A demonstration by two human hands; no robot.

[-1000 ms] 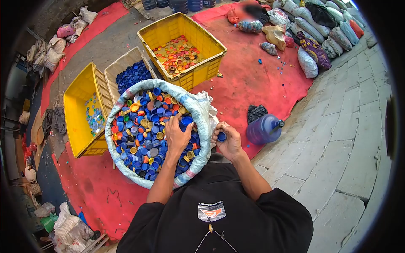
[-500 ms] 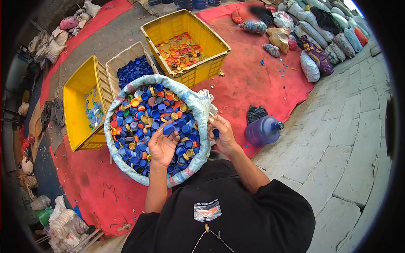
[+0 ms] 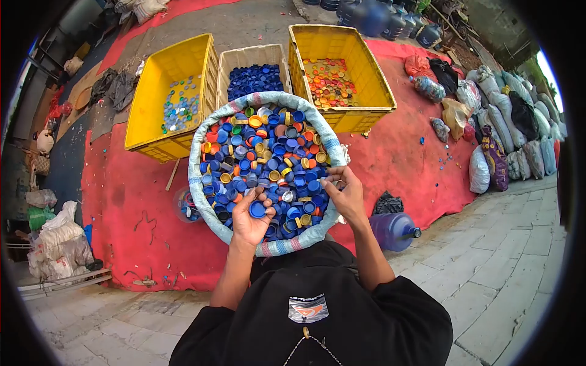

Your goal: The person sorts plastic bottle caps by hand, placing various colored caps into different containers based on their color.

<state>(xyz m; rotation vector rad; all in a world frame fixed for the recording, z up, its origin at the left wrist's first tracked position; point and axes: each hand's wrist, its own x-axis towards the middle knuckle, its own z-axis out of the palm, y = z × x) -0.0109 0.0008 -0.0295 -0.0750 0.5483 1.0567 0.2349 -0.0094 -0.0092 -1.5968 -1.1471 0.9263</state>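
Observation:
A round woven sack with a rolled pale blue rim (image 3: pixel 201 210) stands before me, full of loose plastic bottle caps (image 3: pixel 268 158), mostly blue with some orange, yellow and green. Over its near part, my left hand (image 3: pixel 251 222) is turned palm up, its fingers closed around a blue bottle cap (image 3: pixel 257 210). My right hand (image 3: pixel 346 192) is at the sack's right rim, with bent fingertips reaching just over the caps inside. Its fingers are drawn together, and whatever may be between them is hidden.
Beyond the sack stand a yellow crate (image 3: pixel 137 125) with pale caps, a whitish crate (image 3: pixel 223 61) with blue caps, and another yellow crate (image 3: pixel 384 97) with orange and red caps. A large water bottle (image 3: pixel 394 232) lies at right; filled bags (image 3: pixel 503 122) line the wall.
My view has swung, so the crates appear further right and more upright. My right hand has come from outside the rim to over the caps. The dark blue cap by it no longer shows.

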